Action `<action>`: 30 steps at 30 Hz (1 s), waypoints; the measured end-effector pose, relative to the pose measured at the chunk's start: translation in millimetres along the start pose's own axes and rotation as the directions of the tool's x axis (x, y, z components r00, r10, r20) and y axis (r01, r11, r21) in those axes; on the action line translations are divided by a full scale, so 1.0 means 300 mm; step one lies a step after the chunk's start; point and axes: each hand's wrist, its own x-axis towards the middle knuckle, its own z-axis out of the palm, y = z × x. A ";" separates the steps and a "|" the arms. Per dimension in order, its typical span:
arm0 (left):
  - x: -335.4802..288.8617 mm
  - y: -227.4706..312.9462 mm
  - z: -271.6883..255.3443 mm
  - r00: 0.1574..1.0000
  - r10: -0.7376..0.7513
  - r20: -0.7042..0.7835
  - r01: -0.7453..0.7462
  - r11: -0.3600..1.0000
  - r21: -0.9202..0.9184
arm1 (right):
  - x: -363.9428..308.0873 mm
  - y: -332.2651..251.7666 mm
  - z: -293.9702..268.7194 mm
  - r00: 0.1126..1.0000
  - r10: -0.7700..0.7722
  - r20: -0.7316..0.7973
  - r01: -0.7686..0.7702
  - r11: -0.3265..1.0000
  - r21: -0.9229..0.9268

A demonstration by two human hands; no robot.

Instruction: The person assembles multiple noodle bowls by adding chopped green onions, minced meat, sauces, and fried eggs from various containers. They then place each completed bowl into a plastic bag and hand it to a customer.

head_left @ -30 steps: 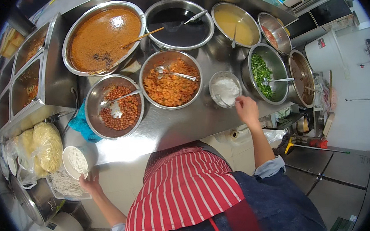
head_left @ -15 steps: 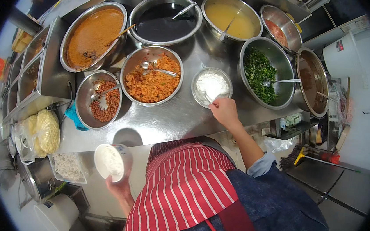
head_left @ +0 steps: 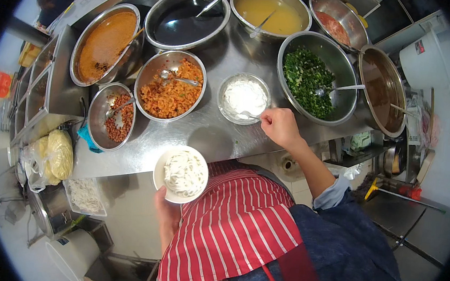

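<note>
My left hand (head_left: 167,207) grips a white bowl (head_left: 159,175) low on its side, thumb near the rim. Pale noodles (head_left: 183,173) fill the bowl, held beside the counter's front edge. With closed fingers my right hand (head_left: 282,126) holds a spoon (head_left: 251,114) by its handle. The spoon's head rests in white powder (head_left: 244,94) inside a small steel bowl (head_left: 220,98) on the counter. Right of that bowl is a bigger steel one with chopped green herbs (head_left: 304,80), a spoon standing in it. To the left sits chunky orange relish (head_left: 172,96) in another steel bowl.
Along the back stand bowls of brown-orange sauce (head_left: 104,47), dark liquid (head_left: 187,22) and yellow liquid (head_left: 272,13). Peanuts (head_left: 120,119) are at the left, pinkish paste (head_left: 334,28) and brown sauce (head_left: 380,90) at the right. Bagged noodles (head_left: 59,153) lie left of the counter (head_left: 155,148).
My left hand has brought the noodle bowl up and right, towards the counter's edge. My right hand stays at the powder bowl, the spoon now showing in the powder. The view has shifted slightly.
</note>
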 end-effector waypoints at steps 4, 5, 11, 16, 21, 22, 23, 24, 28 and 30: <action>0.035 -0.020 0.037 0.994 -0.069 0.090 0.067 0.997 0.023 | -0.012 0.027 0.018 0.964 0.257 0.062 -0.263 0.905 0.333; 0.043 -0.025 0.044 0.990 -0.096 0.100 0.094 0.995 0.029 | -0.013 0.031 0.021 0.929 0.350 0.123 -0.369 0.831 0.416; 0.146 -0.028 0.136 0.978 -0.160 0.134 0.138 0.978 0.159 | -0.020 -0.012 -0.022 0.883 0.394 0.254 -0.445 0.535 0.718; 0.222 -0.003 0.246 0.961 -0.210 0.178 0.142 0.932 0.333 | -0.079 -0.146 -0.076 0.998 0.064 -0.011 -0.053 0.894 0.445; 0.246 0.040 0.256 0.950 -0.236 0.203 0.164 0.934 0.319 | -0.028 -0.140 -0.021 0.967 -0.063 -0.245 0.059 0.998 -0.026; 0.253 0.052 0.251 0.946 -0.247 0.209 0.170 0.930 0.327 | -0.001 -0.112 -0.006 0.974 -0.052 -0.219 0.036 0.996 -0.080; 0.260 0.064 0.247 0.944 -0.260 0.203 0.180 0.923 0.341 | 0.014 -0.089 0.013 0.982 -0.004 -0.187 -0.022 0.990 -0.138; 0.266 0.074 0.244 0.940 -0.260 0.222 0.175 0.924 0.341 | 0.019 -0.070 0.037 0.991 0.051 -0.127 -0.070 0.986 -0.152; 0.287 0.104 0.232 0.929 -0.296 0.222 0.205 0.912 0.356 | 0.008 -0.014 0.083 0.971 0.235 -0.052 -0.223 0.959 0.177; 0.302 0.117 0.232 0.922 -0.311 0.230 0.206 0.898 0.389 | 0.001 -0.022 0.072 0.898 0.437 0.052 -0.423 0.824 0.376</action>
